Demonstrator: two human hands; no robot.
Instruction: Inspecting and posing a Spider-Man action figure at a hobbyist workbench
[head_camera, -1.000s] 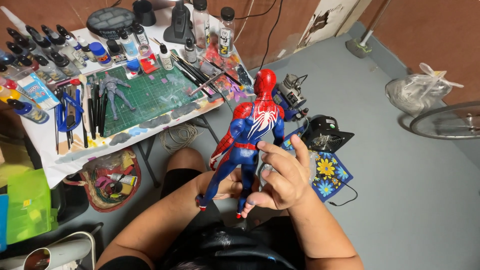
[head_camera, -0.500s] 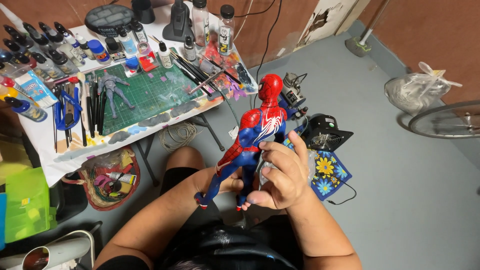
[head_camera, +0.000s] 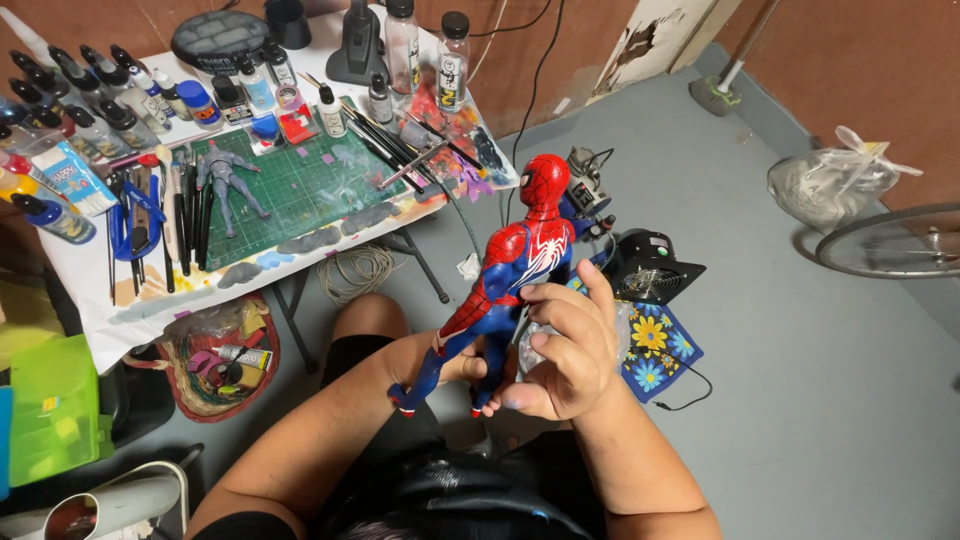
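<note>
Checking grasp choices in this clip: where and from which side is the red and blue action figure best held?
Around the torso and hips of the red and blue action figure, coming from its back: that is the thickest part, while the arms and legs are thin and jointed. The right hand grips it about there; the left hand steadies the legs.

Both hands (head_camera: 520, 360) grip red-blue figure (head_camera: 510, 275) (left hand seemingly at legs), beside table (head_camera: 90, 280).

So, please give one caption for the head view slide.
Both hands hold a red-and-blue action figure above a cluttered hobby table.
</note>
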